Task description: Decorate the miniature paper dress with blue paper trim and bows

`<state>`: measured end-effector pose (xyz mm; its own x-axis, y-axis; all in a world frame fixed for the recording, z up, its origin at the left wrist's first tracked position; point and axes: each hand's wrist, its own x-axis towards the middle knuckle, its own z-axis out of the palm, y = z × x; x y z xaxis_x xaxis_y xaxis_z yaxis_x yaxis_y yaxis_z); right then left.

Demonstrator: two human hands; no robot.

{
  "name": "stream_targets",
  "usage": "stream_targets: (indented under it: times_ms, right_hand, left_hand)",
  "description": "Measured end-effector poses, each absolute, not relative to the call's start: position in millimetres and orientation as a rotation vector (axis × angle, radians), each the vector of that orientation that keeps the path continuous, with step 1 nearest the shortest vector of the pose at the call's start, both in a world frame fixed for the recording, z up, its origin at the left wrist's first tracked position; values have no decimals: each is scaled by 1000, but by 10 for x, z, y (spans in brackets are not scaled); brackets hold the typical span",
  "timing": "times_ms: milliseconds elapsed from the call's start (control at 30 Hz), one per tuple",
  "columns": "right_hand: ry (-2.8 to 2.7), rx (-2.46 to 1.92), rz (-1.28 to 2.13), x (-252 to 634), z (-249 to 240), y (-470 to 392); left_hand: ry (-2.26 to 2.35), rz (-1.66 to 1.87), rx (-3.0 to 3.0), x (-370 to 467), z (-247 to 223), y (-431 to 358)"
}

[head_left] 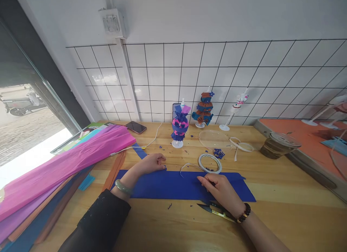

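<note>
A long strip of dark blue crepe paper lies flat across the table before me. My left hand, a green bangle at its wrist, is curled at the strip's far edge, where a small bit of the paper rises at the fingertips. Over the right part of the strip, my right hand is closed with thumb and finger together; whatever they hold is hidden. A roll of white tape lies just beyond it, and a thin pale strip curls between the hands. Thread snips lie partly beneath my right hand.
Rolls of pink and other coloured crepe paper cover the left side. A blue-and-pink paper dress on a stand stands ahead, with more decorated stands behind. A phone, a lidded cup and white ribbon surround the workspace.
</note>
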<state>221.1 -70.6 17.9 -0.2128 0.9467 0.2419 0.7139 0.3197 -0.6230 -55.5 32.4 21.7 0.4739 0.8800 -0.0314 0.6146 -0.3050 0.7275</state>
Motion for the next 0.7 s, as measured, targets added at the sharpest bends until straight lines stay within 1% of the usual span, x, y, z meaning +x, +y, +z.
stream_targets:
  times_ms: [200,467,700]
  right_hand:
    - [-1976,-1425,522,2203,201,-711]
    - [-2014,-1434,531,2216,180,-707]
    - [-2018,-1432,521,2224,169,-707]
  left_hand:
    - [1216,553,1907,-552,206,320]
    - [1219,422,1916,-577,195,392]
    - [1214,394,1925,-593,148,417]
